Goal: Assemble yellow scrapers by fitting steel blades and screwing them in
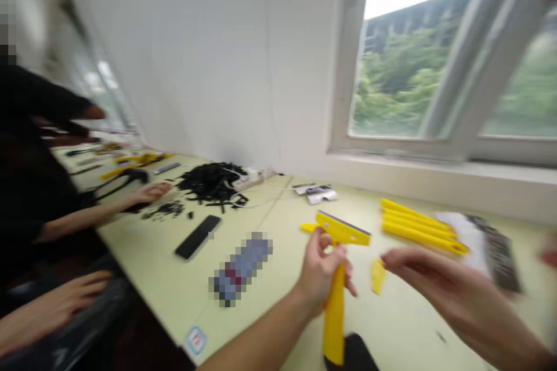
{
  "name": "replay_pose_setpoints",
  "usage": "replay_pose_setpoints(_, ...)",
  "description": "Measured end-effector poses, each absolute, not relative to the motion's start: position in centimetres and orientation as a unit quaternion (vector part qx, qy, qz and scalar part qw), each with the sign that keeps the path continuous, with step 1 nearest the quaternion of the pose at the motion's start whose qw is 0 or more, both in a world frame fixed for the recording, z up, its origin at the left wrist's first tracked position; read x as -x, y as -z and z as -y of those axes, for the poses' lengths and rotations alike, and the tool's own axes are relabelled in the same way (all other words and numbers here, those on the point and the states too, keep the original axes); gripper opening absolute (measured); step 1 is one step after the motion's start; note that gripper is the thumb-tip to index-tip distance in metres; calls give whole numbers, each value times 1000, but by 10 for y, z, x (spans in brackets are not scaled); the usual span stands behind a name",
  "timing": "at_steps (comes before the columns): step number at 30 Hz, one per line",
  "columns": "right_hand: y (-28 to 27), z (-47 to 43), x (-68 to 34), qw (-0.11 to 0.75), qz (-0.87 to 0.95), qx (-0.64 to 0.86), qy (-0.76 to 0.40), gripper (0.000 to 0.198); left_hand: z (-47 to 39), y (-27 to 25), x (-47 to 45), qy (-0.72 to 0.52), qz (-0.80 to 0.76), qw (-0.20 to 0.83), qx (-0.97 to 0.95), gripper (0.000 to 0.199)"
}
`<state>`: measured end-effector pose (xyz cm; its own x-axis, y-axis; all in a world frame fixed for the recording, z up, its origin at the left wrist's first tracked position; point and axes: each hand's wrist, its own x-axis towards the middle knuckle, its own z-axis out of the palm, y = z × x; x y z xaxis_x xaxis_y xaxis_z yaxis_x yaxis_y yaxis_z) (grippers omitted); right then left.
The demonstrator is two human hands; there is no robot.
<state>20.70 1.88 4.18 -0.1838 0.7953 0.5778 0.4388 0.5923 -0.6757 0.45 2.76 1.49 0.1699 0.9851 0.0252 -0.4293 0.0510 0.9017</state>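
Note:
My left hand (321,269) is wrapped round the handle of a yellow scraper (335,313). The scraper's wide head, with a thin dark blade edge, points up and away from me. To the right, my right hand (429,272) has its fingers together, the fingertips at a small flat yellow plastic piece (378,276); it looks pinched there, slightly blurred. Another yellow tip (308,227) shows just left of the scraper head, partly hidden by my left hand. A black object (359,353) lies under the lower end of the handle, cut off by the frame.
Several yellow handles (420,229) lie side by side near the window, beside white and dark packaging (494,249). A phone (198,236), a blurred-out item (241,269) and a black pile of strips (211,179) are to the left. A co-worker's hand (154,191) reaches over the table there.

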Motion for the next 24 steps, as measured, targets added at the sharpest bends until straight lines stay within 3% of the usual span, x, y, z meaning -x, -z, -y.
replay_pose_setpoints(2, -41, -10, -224, 444, 741, 431, -260, 21, -24, -10, -24, -533, -312, 663, -423, 33)
replay_pose_setpoints(5, -42, -12, -228, 446, 720, 437, -302, 18, -19, -10, -25, -512, -316, 655, -458, 32)
replay_pose_setpoints(10, -43, -9, -217, 458, 772, 411, -160, 1, -1, -14, -19, -494, -326, 639, -491, 29)
replay_pose_setpoints(16, -40, -4, -204, 493, 781, 373, -87, 6, 7, -18, -22, -491, -307, 651, -491, 30)
replay_pose_setpoints(24, -26, -10, -198, 529, 734, 346, -247, 9, 6, -19, -18, -474, -302, 656, -503, 32)
